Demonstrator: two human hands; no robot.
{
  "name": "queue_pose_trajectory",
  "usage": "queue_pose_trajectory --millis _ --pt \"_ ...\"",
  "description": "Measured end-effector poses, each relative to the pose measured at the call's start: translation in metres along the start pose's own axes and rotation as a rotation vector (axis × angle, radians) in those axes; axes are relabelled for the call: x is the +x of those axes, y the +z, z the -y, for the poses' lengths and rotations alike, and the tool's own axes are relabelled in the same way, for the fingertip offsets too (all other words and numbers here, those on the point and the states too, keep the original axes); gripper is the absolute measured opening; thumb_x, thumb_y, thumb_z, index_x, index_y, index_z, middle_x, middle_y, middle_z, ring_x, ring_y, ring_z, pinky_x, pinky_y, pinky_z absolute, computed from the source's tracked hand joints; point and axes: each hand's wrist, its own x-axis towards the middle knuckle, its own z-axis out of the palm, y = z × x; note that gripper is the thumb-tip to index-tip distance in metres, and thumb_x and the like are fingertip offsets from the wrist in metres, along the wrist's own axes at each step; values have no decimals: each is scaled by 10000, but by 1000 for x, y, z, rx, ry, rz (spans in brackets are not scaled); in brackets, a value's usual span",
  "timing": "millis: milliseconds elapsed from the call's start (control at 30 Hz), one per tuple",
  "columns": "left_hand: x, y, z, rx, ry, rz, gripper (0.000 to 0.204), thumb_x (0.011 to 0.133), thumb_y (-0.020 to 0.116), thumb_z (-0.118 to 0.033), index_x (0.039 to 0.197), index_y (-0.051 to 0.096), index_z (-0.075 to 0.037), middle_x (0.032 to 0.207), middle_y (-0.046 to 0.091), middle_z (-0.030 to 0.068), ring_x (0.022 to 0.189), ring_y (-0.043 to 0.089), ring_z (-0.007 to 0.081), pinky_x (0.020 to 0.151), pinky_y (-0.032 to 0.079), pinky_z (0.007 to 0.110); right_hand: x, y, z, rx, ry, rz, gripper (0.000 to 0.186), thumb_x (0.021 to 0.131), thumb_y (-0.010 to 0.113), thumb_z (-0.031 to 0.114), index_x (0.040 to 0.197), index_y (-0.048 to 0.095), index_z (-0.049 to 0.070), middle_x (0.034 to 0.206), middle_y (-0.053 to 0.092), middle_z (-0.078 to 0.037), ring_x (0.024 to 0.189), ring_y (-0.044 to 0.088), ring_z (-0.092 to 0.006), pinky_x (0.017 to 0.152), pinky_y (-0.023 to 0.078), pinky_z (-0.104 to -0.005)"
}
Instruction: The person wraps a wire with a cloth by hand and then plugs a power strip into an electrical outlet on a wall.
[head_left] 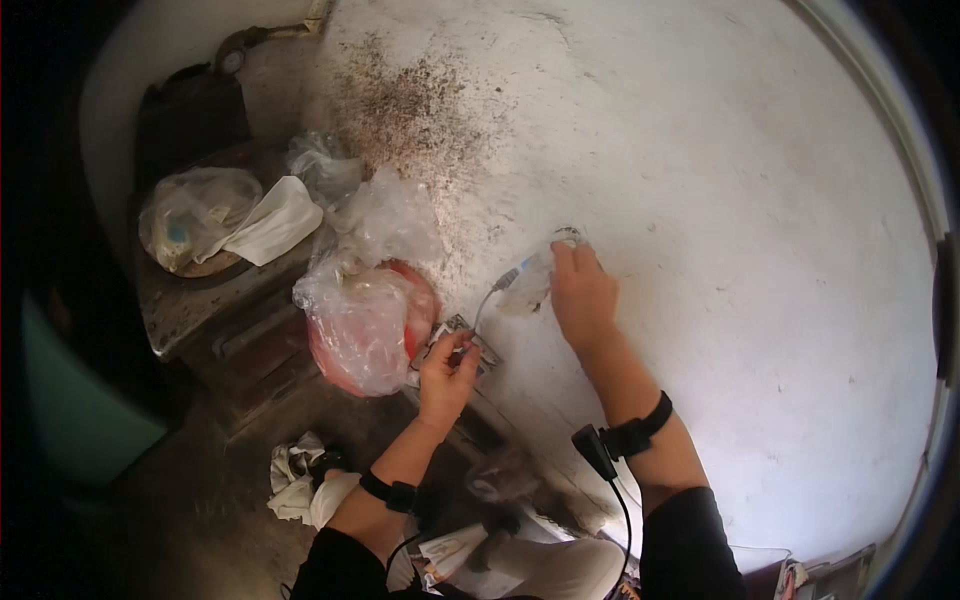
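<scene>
A thin grey cable (480, 305) runs up from my left hand (448, 375), whose fingers are closed around its lower end. Higher up, the cable thickens into a grey sleeve (507, 279) with a blue part (524, 264) beyond it, near a rough broken patch (520, 298) in the white wall. My right hand (583, 288) is raised against the wall beside a small dark-edged hole (567, 236). Its fingertips are pinched together there, and what they grip is hidden. Behind my left fingers lies a small flat black-and-white piece (487, 356), partly covered.
A red rounded object (345, 360) wrapped in clear plastic (360, 310) stands just left of my left hand. A dark wooden table (190, 310) holds a bagged round item (200, 215) and a white sheet (275, 222). Crumpled white cloth (295, 480) lies on the floor.
</scene>
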Motion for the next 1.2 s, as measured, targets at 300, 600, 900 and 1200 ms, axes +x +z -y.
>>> queue_pose_trajectory --millis 300,600,900,1200 --pt "-7 -10 -7 -87 -90 -3 238 810 543 -36 1044 519 0 804 528 -6 559 451 44 474 372 186 -50 31 12 -6 1 287 147 710 492 59 853 486 28 790 524 -125 640 557 -266 514 454 -338" --pt "-8 -15 -10 -147 -96 -15 215 801 539 -17 1013 522 12 792 521 0 574 460 35 475 368 177 14 16 12 -146 -62 138 114 706 488 51 819 476 51 775 503 -111 653 553 -247 535 454 -358" --pt "-6 -22 -12 -79 -83 -8 217 803 551 -37 1015 524 1 798 520 -11 573 443 28 471 359 172 -63 18 4 150 24 160 236 748 498 76 976 500 17 854 560 -160 645 576 -285 548 469 -365" --pt "-8 -12 -5 -70 -135 8 226 804 558 -51 1023 520 -12 799 514 -16 576 443 27 456 355 168 0 -3 -9 -13 124 46 226 758 501 73 983 512 50 824 528 -141 604 557 -291 524 460 -371"
